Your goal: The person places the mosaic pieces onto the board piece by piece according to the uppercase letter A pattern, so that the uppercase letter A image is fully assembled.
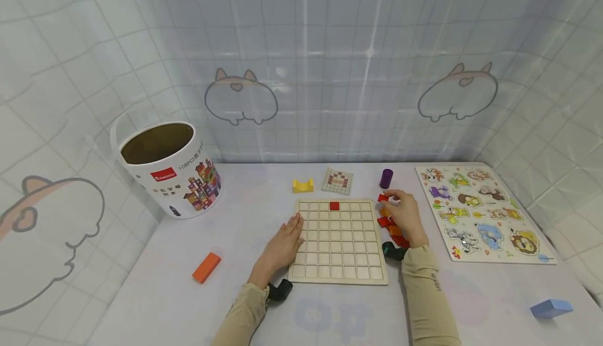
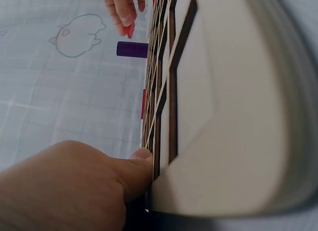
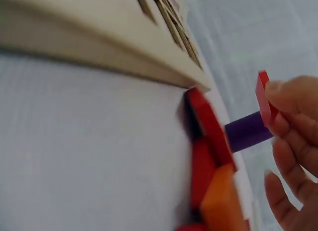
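Observation:
A wooden grid board (image 1: 338, 279) lies in the middle, one red square tile (image 1: 334, 206) set in its far row. My left hand (image 1: 284, 244) rests on the board's left edge with its fingers stretched out; in the left wrist view its thumb (image 2: 141, 159) lies along the rim. Over the board's right side, my right hand (image 1: 406, 216) pinches a red tile (image 3: 264, 98) between thumb and fingers, held up off the table. Beneath that hand is a loose pile of red and orange tiles (image 1: 394, 231), partly hidden by it.
Behind the board are a yellow block (image 1: 303, 186), a small pattern card (image 1: 337, 181) and a purple cylinder (image 1: 386, 178). An animal puzzle board (image 1: 485, 210) lies right, near a blue block (image 1: 551, 309). A white bucket (image 1: 174, 178) and an orange block (image 1: 206, 267) are left.

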The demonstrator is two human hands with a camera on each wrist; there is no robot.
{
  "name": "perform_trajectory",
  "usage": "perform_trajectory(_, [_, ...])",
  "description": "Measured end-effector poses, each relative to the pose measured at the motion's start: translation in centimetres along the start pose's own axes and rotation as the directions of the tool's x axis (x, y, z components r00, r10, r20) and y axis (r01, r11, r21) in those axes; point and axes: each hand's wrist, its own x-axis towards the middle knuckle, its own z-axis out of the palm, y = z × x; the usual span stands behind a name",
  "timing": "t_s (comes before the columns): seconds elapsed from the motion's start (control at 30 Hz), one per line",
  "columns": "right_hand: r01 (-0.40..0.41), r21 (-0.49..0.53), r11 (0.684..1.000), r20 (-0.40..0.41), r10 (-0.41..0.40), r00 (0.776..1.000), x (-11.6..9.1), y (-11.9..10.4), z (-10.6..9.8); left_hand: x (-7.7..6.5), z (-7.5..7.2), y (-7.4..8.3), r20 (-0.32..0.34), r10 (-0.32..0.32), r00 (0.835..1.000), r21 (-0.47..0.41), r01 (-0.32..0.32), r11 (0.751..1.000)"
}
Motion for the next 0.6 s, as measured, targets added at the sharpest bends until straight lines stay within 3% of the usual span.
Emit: perform_trajectory(0.6, [0.183,0.039,0.982,0.057,-0.185,0.981,-0.6,-4.7,1.5,-0.1,0.1,-0.1,-0.015,0.016,1.000,0.008,-0.016,1.000])
